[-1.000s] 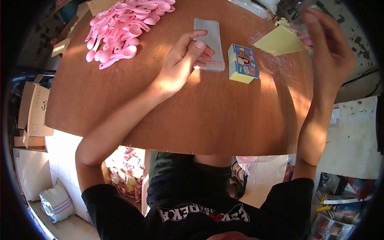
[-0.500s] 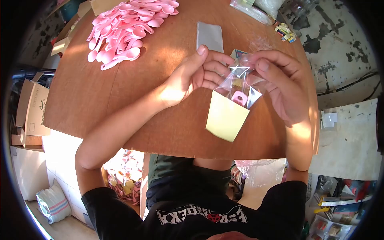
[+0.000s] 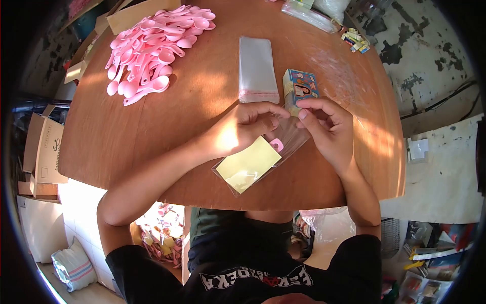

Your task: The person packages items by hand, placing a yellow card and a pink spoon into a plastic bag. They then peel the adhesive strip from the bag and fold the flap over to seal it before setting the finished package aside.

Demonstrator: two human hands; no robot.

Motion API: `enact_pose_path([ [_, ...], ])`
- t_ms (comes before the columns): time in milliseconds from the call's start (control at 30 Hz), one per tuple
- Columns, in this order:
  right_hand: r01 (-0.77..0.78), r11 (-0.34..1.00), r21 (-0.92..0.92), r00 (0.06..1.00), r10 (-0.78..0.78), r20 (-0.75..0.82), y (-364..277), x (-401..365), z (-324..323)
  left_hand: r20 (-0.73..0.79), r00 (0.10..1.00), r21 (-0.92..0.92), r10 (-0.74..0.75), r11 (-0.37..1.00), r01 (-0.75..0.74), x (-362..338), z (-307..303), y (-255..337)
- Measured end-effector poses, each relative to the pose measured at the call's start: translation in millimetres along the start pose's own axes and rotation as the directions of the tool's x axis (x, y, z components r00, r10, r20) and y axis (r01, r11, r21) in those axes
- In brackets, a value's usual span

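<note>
A clear plastic bag (image 3: 296, 141) lies slanted near the table's front, holding a pale yellow card (image 3: 249, 164). The pink end of a spoon handle (image 3: 276, 145) sticks out above the card inside it. My left hand (image 3: 250, 126) is closed at the bag's upper end, thumb and forefinger together. On the other side of that end, my right hand (image 3: 329, 126) pinches the film between thumb and forefinger. Just beyond my fingers stands a small blue and yellow box (image 3: 302, 86). A stack of clear bags (image 3: 256, 68) lies to its left.
A heap of pink spoons (image 3: 152, 50) covers the far left of the wooden table (image 3: 202, 109). Small coloured packets (image 3: 356, 40) and a plastic-wrapped bundle (image 3: 311, 15) lie at the far right edge. Beneath the table is a box of packed items (image 3: 161, 233).
The bag has come down and left toward the table, and its upper end is now drawn out longer. Both hands have moved lower; my left hand has gone from spread fingers to a pinch.
</note>
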State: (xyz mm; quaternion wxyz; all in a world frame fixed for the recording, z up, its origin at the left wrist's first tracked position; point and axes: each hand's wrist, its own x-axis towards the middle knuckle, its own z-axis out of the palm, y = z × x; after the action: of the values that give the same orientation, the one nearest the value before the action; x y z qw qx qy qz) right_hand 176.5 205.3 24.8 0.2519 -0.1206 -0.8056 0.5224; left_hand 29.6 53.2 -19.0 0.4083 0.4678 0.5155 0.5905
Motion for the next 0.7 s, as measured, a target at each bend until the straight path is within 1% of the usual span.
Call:
enact_pose_path([
  [33, -0.002, 1.000, 0.002, 1.000, 0.002, -0.009, 3, 1, -1, 0.019, 1.000, -0.008, -0.021, 1.000, 0.021, -1, 1, 1],
  [67, 0.181, 0.970, -0.162, 0.983, -0.185, -0.008, 8, 3, -2, 0.019, 1.000, 0.054, -0.003, 0.999, 0.002, -1, 2, 0],
  [100, 0.349, 0.881, -0.318, 0.932, -0.361, 0.022, 10, 3, -3, 0.027, 1.000, 0.058, -0.007, 0.998, 0.005, -1, 4, -2],
  [133, 0.363, 0.869, -0.337, 0.922, -0.387, -0.006, 9, 2, 0, 0.019, 0.997, 0.062, 0.078, 0.995, -0.079, -1, 6, -5],
  [167, 0.357, 0.871, -0.336, 0.923, -0.384, -0.015, 9, 2, 0, 0.012, 0.987, 0.067, 0.162, 0.984, -0.163, 0, 9, -6],
  [200, 0.382, 0.828, -0.411, 0.911, -0.413, 0.015, 10, 1, -1, 0.020, 0.987, 0.068, 0.157, 0.985, -0.159, 0, 10, -6],
  [233, 0.406, 0.777, -0.481, 0.898, -0.438, 0.049, 10, 0, -1, 0.033, 0.984, 0.125, 0.177, 0.976, -0.180, 0, 10, -6],
  [267, 0.380, 0.780, -0.496, 0.910, -0.411, 0.052, 11, -2, -1, 0.046, 0.979, 0.182, 0.198, 0.962, -0.203, 1, 12, -5],
  [300, 0.376, 0.782, -0.498, 0.911, -0.409, 0.045, 10, -2, -1, 0.052, 0.979, 0.182, 0.196, 0.962, -0.202, 0, 14, -3],
  [367, 0.433, 0.704, -0.563, 0.890, -0.434, 0.142, 9, -3, -3, 0.016, 0.997, 0.100, 0.069, 0.993, -0.070, -3, 20, 2],
  [400, 0.429, 0.707, -0.562, 0.892, -0.431, 0.138, 10, -4, -2, 0.019, 0.998, 0.099, 0.065, 0.993, -0.066, -4, 20, 1],
  [467, 0.459, 0.633, -0.624, 0.864, -0.482, 0.146, 14, -5, -1, 0.011, 1.000, 0.186, 0.023, 0.982, -0.024, -5, 19, -2],
  [500, 0.461, 0.631, -0.624, 0.862, -0.485, 0.145, 14, -5, 0, 0.012, 1.000, 0.189, 0.026, 0.982, -0.028, -4, 18, -2],
  [567, 0.481, 0.538, -0.693, 0.829, -0.535, 0.160, 14, -7, 1, 0.036, 0.995, 0.278, 0.093, 0.955, -0.100, -4, 19, -2],
  [600, 0.481, 0.537, -0.693, 0.829, -0.536, 0.160, 16, -7, 2, 0.037, 0.995, 0.278, 0.095, 0.955, -0.101, -4, 20, -4],
  [667, 0.483, 0.528, -0.698, 0.826, -0.540, 0.164, 20, -7, 3, 0.034, 0.979, 0.323, 0.200, 0.925, -0.200, -4, 23, -8],
  [700, 0.484, 0.526, -0.699, 0.825, -0.540, 0.164, 21, -7, 3, 0.035, 0.979, 0.323, 0.202, 0.925, -0.202, -4, 23, -7],
])
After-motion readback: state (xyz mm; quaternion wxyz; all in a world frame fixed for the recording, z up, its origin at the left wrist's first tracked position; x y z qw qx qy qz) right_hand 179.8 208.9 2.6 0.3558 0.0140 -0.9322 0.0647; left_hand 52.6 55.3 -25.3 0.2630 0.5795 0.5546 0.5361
